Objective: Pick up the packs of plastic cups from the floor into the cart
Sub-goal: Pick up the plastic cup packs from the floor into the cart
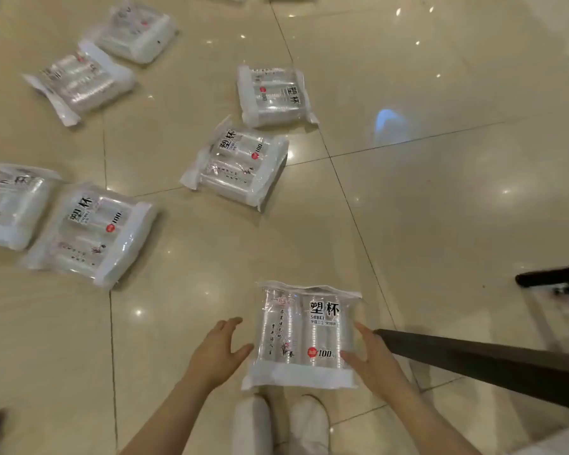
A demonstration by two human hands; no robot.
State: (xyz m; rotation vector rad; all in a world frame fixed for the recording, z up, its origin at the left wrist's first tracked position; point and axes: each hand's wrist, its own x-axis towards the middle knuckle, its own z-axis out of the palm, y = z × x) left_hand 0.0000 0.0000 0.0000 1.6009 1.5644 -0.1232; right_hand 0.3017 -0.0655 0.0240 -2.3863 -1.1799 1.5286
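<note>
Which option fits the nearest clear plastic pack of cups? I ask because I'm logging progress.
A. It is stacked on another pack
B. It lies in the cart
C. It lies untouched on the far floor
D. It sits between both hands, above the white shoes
D: the clear plastic pack of cups sits between the left hand and the right hand, just above the white shoes.

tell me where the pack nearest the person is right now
In the head view it sits low and slightly right of centre, the pack between the left hand and right hand, just ahead of the white shoes.
</note>
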